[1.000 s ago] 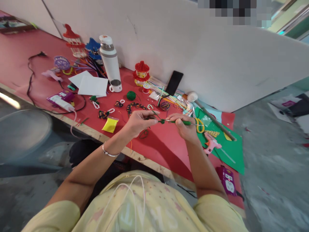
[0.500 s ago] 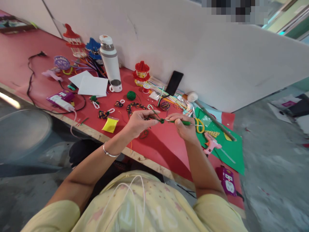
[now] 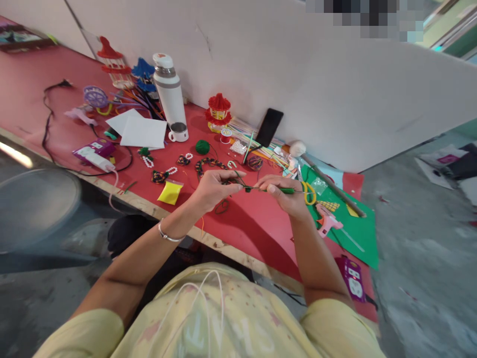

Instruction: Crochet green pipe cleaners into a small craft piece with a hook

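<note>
Head view: left hand point(image 3: 215, 190) holds green yarn point(image 3: 248, 189), right hand point(image 3: 292, 200) a green-handled tool point(image 3: 286, 191).

I see 1 slim metal tool point(image 3: 286, 190), green-handled, roughly level, its left end at a small green yarn piece point(image 3: 248, 189).

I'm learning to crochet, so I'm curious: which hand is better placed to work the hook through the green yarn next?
Probably the right hand: it grips the green-handled crochet hook, which reaches the green yarn. The left hand seems better suited to steadying, as it pinches that yarn.
</note>
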Demonstrator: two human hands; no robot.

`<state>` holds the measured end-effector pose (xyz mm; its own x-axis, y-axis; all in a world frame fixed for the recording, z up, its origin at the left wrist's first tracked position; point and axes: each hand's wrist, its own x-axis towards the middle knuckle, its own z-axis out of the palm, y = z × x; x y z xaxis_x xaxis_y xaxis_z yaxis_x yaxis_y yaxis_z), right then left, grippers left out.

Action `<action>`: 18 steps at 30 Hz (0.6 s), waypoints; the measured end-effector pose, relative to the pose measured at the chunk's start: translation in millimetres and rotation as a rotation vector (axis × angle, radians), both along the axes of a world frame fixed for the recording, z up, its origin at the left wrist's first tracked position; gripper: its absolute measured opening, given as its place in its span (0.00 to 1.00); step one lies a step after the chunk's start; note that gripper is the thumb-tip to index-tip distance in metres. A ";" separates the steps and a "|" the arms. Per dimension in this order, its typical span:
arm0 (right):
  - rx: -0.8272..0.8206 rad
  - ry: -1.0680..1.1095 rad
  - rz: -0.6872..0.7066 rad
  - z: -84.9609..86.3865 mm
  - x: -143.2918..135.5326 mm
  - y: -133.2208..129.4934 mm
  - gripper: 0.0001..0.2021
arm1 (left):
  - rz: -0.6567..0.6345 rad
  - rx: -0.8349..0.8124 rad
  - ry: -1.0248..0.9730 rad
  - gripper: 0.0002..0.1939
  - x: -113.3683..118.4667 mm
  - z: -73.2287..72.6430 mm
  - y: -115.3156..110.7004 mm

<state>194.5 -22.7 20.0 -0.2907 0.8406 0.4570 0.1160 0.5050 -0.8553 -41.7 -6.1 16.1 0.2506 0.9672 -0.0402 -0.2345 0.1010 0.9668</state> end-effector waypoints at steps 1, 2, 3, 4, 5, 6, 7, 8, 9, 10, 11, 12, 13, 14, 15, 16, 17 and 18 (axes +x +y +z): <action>0.005 -0.012 0.000 1.6 0.0 -0.2 0.07 | 0.004 0.021 0.012 0.20 -0.3 -1.9 0.8; 0.011 -0.023 -0.005 2.9 -0.2 -0.5 0.07 | 0.009 0.040 0.028 0.21 -0.7 -3.7 1.5; 0.016 -0.032 -0.011 4.1 -0.8 -1.0 0.07 | 0.015 0.055 0.044 0.21 -1.1 -5.3 2.2; 0.022 -0.040 -0.019 5.1 -1.5 -1.6 0.07 | 0.021 0.064 0.059 0.21 -1.5 -6.8 2.8; 0.026 -0.045 -0.031 5.8 -2.4 -2.3 0.07 | 0.028 0.069 0.072 0.22 -1.8 -8.1 3.3; 0.029 -0.050 -0.042 6.3 -3.3 -3.0 0.07 | 0.033 0.073 0.082 0.22 -2.0 -9.2 3.7; 0.031 -0.054 -0.055 6.5 -4.3 -3.6 0.07 | 0.036 0.079 0.089 0.22 -2.1 -10.4 4.1; 0.034 -0.059 -0.067 6.4 -5.1 -4.1 0.07 | 0.038 0.085 0.095 0.23 -2.2 -11.5 4.5; 0.036 -0.065 -0.076 6.0 -5.8 -4.4 0.07 | 0.042 0.094 0.100 0.23 -2.2 -12.7 4.9; 0.041 -0.072 -0.083 5.3 -6.4 -4.5 0.07 | 0.047 0.104 0.106 0.23 -2.1 -13.8 5.3; 0.046 -0.081 -0.084 4.5 -6.7 -4.4 0.07 | 0.055 0.115 0.111 0.24 -2.0 -14.9 5.6; 0.053 -0.089 -0.083 3.7 -6.9 -4.2 0.07 | 0.063 0.126 0.114 0.23 -2.0 -15.8 5.8; 0.061 -0.096 -0.081 3.0 -7.0 -4.1 0.07 | 0.070 0.136 0.117 0.23 -2.0 -16.5 5.9; 0.070 -0.103 -0.077 2.4 -7.1 -4.0 0.07 | 0.075 0.143 0.119 0.23 -2.0 -16.9 5.8; 0.080 -0.107 -0.074 2.3 -7.3 -4.1 0.06 | 0.078 0.148 0.119 0.22 -2.1 -16.9 5.5; 0.089 -0.110 -0.074 2.7 -7.5 -4.3 0.06 | 0.079 0.150 0.121 0.22 -2.2 -16.5 5.0; 0.097 -0.116 -0.074 3.5 -8.0 -4.7 0.06 | 0.081 0.148 0.124 0.21 -2.2 -15.9 4.4; 0.106 -0.123 -0.075 4.9 -8.7 -5.3 0.06 | 0.086 0.146 0.128 0.21 -2.1 -15.2 3.7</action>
<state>185.9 -28.0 24.9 -0.2878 0.8110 0.5094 0.2573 0.5778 -0.7745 -43.8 -2.4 0.9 0.1687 0.9827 0.0759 -0.1107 -0.0576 0.9922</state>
